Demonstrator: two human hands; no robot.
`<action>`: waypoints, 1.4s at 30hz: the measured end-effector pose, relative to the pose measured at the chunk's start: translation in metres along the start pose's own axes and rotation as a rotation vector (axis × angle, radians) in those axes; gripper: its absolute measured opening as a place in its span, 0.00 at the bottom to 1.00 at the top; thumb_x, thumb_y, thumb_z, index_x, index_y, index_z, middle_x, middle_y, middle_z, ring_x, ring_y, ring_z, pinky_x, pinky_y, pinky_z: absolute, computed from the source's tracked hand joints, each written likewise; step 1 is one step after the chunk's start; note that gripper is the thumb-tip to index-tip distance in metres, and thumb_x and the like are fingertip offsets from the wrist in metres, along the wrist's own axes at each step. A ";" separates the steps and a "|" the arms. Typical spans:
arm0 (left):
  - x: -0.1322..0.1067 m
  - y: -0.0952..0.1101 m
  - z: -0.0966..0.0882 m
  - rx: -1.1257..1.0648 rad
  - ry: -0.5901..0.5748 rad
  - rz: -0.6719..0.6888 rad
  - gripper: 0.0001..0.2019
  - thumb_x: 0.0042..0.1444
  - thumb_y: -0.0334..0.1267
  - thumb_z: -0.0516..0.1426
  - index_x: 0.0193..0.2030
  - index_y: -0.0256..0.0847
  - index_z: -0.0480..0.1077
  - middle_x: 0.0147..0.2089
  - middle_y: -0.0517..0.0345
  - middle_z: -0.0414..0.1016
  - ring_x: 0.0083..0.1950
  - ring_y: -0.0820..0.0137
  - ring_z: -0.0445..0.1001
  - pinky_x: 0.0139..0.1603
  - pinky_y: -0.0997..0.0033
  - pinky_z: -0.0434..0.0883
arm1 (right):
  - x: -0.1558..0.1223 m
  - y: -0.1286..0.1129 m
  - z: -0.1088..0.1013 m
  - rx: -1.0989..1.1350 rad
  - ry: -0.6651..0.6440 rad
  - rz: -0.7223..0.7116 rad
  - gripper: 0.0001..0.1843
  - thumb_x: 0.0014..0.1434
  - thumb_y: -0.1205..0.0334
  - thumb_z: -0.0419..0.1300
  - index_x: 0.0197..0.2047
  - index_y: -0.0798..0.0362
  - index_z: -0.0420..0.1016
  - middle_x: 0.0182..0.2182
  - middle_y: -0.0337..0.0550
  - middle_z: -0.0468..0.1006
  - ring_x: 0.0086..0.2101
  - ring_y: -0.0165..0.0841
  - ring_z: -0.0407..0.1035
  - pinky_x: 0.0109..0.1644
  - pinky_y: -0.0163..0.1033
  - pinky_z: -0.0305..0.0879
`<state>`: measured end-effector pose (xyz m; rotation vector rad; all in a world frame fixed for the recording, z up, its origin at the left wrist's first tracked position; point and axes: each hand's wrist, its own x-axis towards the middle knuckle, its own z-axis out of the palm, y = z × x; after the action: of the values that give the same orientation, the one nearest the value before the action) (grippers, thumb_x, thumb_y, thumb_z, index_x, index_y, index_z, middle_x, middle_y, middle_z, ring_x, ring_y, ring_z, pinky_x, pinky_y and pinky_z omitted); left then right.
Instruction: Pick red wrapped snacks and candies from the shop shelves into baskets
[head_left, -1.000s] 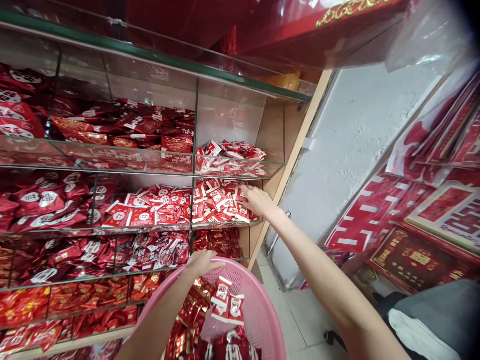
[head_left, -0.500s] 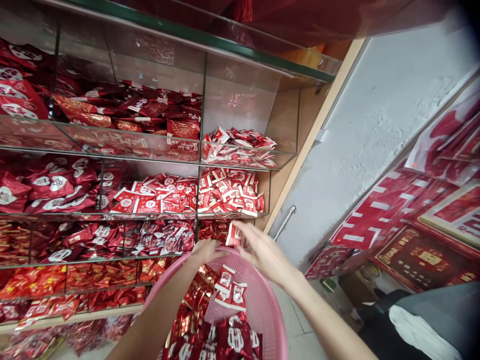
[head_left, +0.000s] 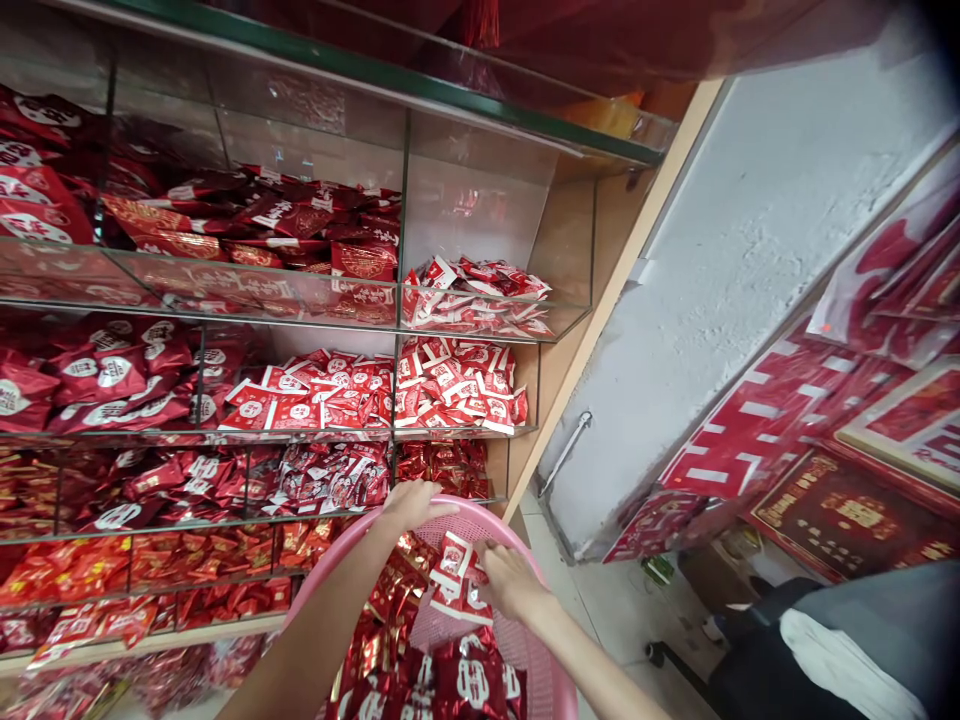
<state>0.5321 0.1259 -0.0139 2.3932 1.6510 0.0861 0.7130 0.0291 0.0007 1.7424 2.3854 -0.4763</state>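
Observation:
A pink plastic basket (head_left: 551, 640) fills the lower middle of the view. My left hand (head_left: 412, 505) grips its far rim, fingers closed over the edge. Inside the basket, my right hand (head_left: 510, 577) has its fingers curled downward beside a small red-and-white packet (head_left: 451, 562); the fingertips are partly hidden, and I cannot make out whether they still hold a packet. Below lie dark red packets with white print (head_left: 472, 680) and shiny red-and-gold packets (head_left: 379, 625).
Glass-divided shelves (head_left: 465, 432) ahead hold heaps of red packets, with red-and-white packets (head_left: 457, 385) in one compartment. A grey wall (head_left: 720, 230) stands to the right. Framed red items (head_left: 847, 515) and a dark chair with white cloth (head_left: 847, 660) are at lower right.
My right hand has come down from the shelf front into the basket; the red-and-white packet it carried can no longer be made out in its fingers. My left hand stays on the rim.

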 end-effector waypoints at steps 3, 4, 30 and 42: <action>0.000 0.000 0.000 -0.001 0.001 -0.006 0.31 0.46 0.66 0.41 0.37 0.45 0.71 0.35 0.51 0.76 0.39 0.60 0.74 0.37 0.67 0.67 | 0.003 -0.004 0.005 -0.019 0.029 0.003 0.22 0.46 0.71 0.51 0.47 0.57 0.65 0.44 0.53 0.71 0.43 0.42 0.67 0.41 0.41 0.60; 0.000 0.001 0.000 -0.002 0.002 -0.009 0.31 0.46 0.66 0.41 0.37 0.45 0.71 0.35 0.51 0.76 0.39 0.61 0.74 0.36 0.67 0.67 | 0.005 -0.005 0.008 -0.022 0.045 0.001 0.23 0.47 0.72 0.50 0.48 0.56 0.65 0.44 0.53 0.71 0.43 0.42 0.67 0.41 0.41 0.61; -0.001 -0.001 0.001 -0.028 0.027 0.002 0.34 0.43 0.69 0.39 0.33 0.44 0.72 0.35 0.49 0.76 0.38 0.57 0.73 0.35 0.64 0.65 | 0.017 0.006 -0.123 0.146 1.048 -0.057 0.18 0.56 0.63 0.49 0.51 0.52 0.58 0.44 0.49 0.64 0.39 0.38 0.65 0.35 0.40 0.64; -0.002 -0.001 0.000 -0.020 0.030 0.019 0.34 0.44 0.68 0.39 0.34 0.43 0.72 0.35 0.49 0.76 0.37 0.58 0.73 0.34 0.65 0.64 | 0.026 0.011 -0.123 0.227 1.152 -0.070 0.18 0.61 0.57 0.45 0.51 0.52 0.66 0.39 0.47 0.73 0.35 0.33 0.69 0.39 0.36 0.63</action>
<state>0.5305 0.1247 -0.0144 2.4044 1.6336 0.1421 0.7235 0.0973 0.1062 2.4802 3.1685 0.4314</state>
